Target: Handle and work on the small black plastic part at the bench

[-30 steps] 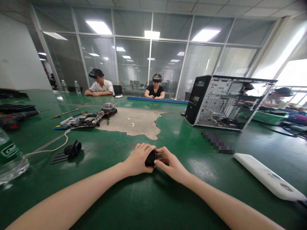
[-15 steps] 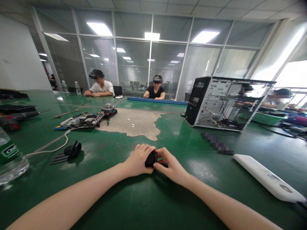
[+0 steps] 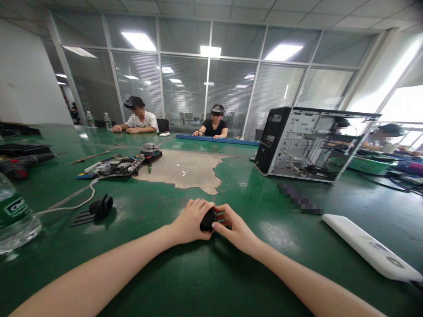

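A small black object (image 3: 207,220) is between my two hands, low over the green table (image 3: 158,281) near the middle of the view. My left hand (image 3: 192,221) wraps round it from the left, fingers over its top and far side. From the right, my right hand (image 3: 235,229) grips its right edge, the thumb in front and the curled fingers behind. Much of the object is hidden by my fingers. Left of my hands lies a black part with a round end and long flat prongs (image 3: 101,206).
A circuit board (image 3: 114,167) and a water bottle (image 3: 15,215) are on the left. An open computer case (image 3: 310,145) stands at the right, with a white power bank-like block (image 3: 370,246) nearer. Two people sit across the table, others at far right.
My hands and the black object have hardly moved. The view has shifted very slightly. Across the table, the person in black has moved a hand a little.
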### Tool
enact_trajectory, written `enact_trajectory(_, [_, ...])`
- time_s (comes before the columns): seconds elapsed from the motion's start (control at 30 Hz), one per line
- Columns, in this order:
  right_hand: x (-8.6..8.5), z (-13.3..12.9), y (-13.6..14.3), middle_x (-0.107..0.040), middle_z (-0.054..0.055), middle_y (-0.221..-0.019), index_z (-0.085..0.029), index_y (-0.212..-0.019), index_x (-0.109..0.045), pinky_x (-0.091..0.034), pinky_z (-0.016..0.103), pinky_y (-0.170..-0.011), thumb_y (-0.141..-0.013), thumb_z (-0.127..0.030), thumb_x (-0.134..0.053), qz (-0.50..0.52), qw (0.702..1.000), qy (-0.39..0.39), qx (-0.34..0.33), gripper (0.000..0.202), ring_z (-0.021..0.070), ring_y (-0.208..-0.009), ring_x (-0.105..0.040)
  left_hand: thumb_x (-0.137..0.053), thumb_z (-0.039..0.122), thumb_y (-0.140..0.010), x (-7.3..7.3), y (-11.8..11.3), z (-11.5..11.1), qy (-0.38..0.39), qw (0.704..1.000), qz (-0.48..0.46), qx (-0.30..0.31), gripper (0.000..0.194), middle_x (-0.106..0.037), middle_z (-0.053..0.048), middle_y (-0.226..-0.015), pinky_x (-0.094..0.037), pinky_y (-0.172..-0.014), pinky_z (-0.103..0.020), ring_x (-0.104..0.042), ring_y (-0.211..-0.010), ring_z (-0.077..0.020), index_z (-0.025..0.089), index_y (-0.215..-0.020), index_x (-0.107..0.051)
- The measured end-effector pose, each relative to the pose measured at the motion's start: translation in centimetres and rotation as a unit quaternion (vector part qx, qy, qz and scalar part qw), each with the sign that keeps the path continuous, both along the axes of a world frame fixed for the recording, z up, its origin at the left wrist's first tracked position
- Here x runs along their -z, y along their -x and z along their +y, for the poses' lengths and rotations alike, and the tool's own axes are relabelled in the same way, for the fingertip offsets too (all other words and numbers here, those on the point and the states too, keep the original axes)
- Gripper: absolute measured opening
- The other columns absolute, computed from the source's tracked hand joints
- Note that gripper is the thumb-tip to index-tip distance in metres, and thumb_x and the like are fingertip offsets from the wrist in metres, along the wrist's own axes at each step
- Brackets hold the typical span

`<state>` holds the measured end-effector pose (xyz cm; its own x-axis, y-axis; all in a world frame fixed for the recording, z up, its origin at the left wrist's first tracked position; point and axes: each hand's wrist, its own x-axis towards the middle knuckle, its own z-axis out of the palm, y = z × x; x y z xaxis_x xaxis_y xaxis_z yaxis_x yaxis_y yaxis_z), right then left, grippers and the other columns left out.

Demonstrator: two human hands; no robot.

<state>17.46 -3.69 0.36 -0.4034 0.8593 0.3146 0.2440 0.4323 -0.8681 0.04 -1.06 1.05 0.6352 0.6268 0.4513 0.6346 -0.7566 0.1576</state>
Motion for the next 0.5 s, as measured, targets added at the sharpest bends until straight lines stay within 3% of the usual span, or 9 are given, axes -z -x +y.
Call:
enact_trajectory(0.13, [-0.12,-0.18,0.01,-0.050,0.003,-0.101,-0.022,-0.099,-0.046,-0.050,0.032,-0.080,-0.076,-0.022,-0.058,0.016,0.999,-0.040,0.007,0.026,0.0166,-0.097,-0.053,-0.062,0.028,-0.057,0.00,-0.01,0.01,0.005,1.000,0.003,0.000,0.060,-0.052,-0.005,-0.100,-0.032,-0.079,-0.036,-0.046,-0.091,-0.0249,0.020,-0.112,-0.039])
enact_trajectory(0.27, [0.01,0.08,0.12,-0.051,0.003,-0.097,-0.021,-0.092,-0.047,-0.050,0.032,-0.080,-0.079,-0.025,-0.054,0.027,0.999,-0.024,0.025,0.016,0.0161,-0.094,-0.055,-0.061,0.028,-0.059,-0.06,-0.09,-0.06,0.005,1.000,-0.006,-0.002,0.057,-0.052,-0.005,-0.100,-0.032,-0.079,-0.036,-0.046,-0.092,-0.0250,0.021,-0.111,-0.040])
enact_trajectory(0.5, [-0.04,0.08,0.06,-0.054,0.005,-0.099,-0.020,-0.107,-0.042,-0.050,0.034,-0.077,-0.081,-0.023,-0.050,0.004,1.000,0.025,0.004,0.028,0.0154,-0.084,-0.058,-0.062,0.027,-0.058,0.04,-0.05,0.01,0.004,1.000,-0.005,-0.001,0.057,-0.052,-0.005,-0.100,-0.032,-0.079,-0.036,-0.046,-0.091,-0.0248,0.020,-0.111,-0.040])
